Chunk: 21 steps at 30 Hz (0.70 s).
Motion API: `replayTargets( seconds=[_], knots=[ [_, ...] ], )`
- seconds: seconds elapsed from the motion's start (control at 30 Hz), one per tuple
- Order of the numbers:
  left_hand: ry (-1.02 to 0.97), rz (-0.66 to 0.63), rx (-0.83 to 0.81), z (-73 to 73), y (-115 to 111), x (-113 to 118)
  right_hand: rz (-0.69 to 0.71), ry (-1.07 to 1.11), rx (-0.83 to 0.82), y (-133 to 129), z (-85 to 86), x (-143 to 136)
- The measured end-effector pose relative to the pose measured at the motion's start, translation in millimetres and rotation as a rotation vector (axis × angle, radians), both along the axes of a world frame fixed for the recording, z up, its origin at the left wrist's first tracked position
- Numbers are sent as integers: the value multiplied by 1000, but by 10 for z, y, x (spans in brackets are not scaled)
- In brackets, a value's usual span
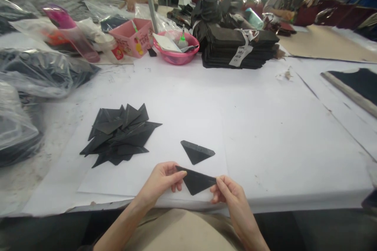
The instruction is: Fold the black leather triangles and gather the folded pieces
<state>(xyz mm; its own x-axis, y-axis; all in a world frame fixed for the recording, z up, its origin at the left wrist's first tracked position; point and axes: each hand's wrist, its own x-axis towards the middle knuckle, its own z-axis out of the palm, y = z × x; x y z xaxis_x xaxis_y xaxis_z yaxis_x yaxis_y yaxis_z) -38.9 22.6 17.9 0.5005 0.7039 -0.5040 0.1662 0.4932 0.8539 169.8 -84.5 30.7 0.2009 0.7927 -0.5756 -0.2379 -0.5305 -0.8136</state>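
Left hand (pixel 165 180) and right hand (pixel 229 190) are pinching one black triangle (pixel 198 182) at the tabletop's (pixel 279 133) near edge; one loose triangle (pixel 197 153), one heap (pixel 119 137) lying beyond. One pink basin (pixel 173 59) is holding one green-tipped bottle (pixel 182 42).

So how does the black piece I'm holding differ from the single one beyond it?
Your left hand and right hand grip the held piece by its ends; the lying piece rests on the white surface. The lying piece has a paler band along its long edge; the held piece looks darker there. Both are black and roughly triangular.
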Motion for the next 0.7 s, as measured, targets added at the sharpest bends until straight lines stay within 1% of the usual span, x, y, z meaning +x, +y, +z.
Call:
replayTargets(
  seconds=[0.17,0.4,0.6,0.7],
  knots=[
    [-19,53,-7,-21,-14,-6,-4,7,-18,12,-35,-28],
    [-18,15,65,-3,14,-73,68,-60,21,96,-20,-35],
    [-18,-4,56,-25,13,-108,62,-91,50,177,-10,-123],
    [9,16,50,-60,4,-91,62,-79,58,192,0,-164]
  ],
)
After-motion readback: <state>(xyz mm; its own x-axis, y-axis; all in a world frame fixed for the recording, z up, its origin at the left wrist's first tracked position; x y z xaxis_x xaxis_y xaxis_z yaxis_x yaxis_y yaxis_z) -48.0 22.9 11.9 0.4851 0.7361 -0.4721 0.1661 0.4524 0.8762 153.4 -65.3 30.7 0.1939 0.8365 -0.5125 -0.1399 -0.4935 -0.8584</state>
